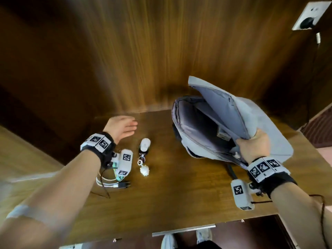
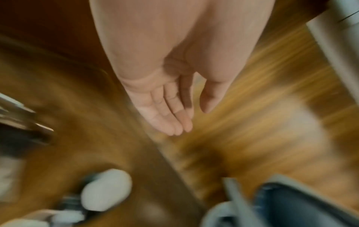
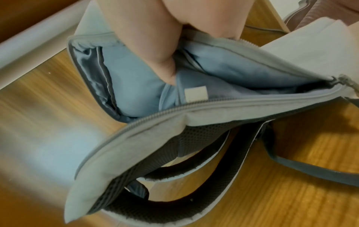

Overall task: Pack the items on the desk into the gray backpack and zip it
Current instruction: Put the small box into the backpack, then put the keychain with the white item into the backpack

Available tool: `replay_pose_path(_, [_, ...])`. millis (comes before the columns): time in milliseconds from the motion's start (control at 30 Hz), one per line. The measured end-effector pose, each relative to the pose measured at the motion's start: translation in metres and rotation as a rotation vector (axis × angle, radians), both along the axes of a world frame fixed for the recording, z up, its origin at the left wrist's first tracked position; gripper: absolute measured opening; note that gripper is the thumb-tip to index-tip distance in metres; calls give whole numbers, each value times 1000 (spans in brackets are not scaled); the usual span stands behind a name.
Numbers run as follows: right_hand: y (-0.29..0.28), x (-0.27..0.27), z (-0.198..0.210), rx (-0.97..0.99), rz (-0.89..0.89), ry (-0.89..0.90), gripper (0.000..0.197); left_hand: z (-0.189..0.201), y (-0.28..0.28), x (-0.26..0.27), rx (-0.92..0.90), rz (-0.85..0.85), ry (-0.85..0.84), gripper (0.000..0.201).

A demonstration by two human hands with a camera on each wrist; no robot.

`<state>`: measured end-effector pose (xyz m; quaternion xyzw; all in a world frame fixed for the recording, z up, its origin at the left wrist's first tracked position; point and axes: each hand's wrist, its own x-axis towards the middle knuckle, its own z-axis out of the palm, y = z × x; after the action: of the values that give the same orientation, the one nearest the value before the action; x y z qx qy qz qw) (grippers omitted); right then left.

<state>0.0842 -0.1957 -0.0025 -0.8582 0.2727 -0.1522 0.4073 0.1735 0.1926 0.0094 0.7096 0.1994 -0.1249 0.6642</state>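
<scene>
The gray backpack [image 1: 251,123] lies unzipped on the right side of the desk, its flap lifted. My right hand [image 1: 255,146] grips the flap's edge, thumb inside against the blue lining [image 3: 136,79]. My left hand [image 1: 122,128] hovers flat and empty over the desk's far left part, fingers straight [image 2: 167,112]. Just right of the left wrist lies a white-and-black key fob [image 1: 144,145] with a keyring and a white ball charm [image 1: 144,171]. A coiled white cable with a black plug [image 1: 118,184] lies under the left wrist, partly hidden.
The wooden desk [image 1: 179,191] meets a wood-panelled wall [image 1: 161,60] at the back. A wall socket with a black plug [image 1: 309,18] is at top right. The backpack's dark straps [image 3: 194,176] trail toward me. Shoes show below the desk's front edge.
</scene>
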Motion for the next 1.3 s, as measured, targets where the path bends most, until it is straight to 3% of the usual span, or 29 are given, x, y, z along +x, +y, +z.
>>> replay_pose_path(133, [18,5,-1,10,47,3,18,-76,49,-34,280,-21,191,51])
replay_pose_path(300, [33,4,9,25,90,-18,21,-124,3,-34,568,-201,110,79])
replay_pose_path(433, [24,-4,21,50,25,-50,25,-140,-40,-19,910,-301,143,84])
replay_pose_path(600, [-13,-14,39,46,-77,-189,31,-153,-66,-10,1017,-244,304,68])
replay_pose_path(667, [-25,-17,46,13,-105,-203,30,-154,-66,-7,990,-262,384,68])
replay_pose_path(767, [-31,-17,48,3,-107,-224,32,-148,-57,-2,867,-252,323,53])
replay_pose_path(833, [-30,-14,45,6,-108,-204,30,-135,-46,1,688,-231,254,31])
replay_pose_path(900, [-25,-11,38,29,-102,-178,32,-115,-33,-1,420,-202,202,28])
replay_pose_path(1033, [-9,-5,32,56,-66,-110,32,-40,-5,-12,39,-149,37,39])
replay_pose_path(1133, [3,-5,30,54,-16,-53,23,39,-4,-21,-211,-232,-122,40])
replay_pose_path(1200, [10,-4,21,66,27,-84,24,84,-20,-21,-252,-323,-219,39])
replay_pose_path(1300, [17,-4,11,92,51,-76,25,120,-69,-18,-191,-422,-358,41])
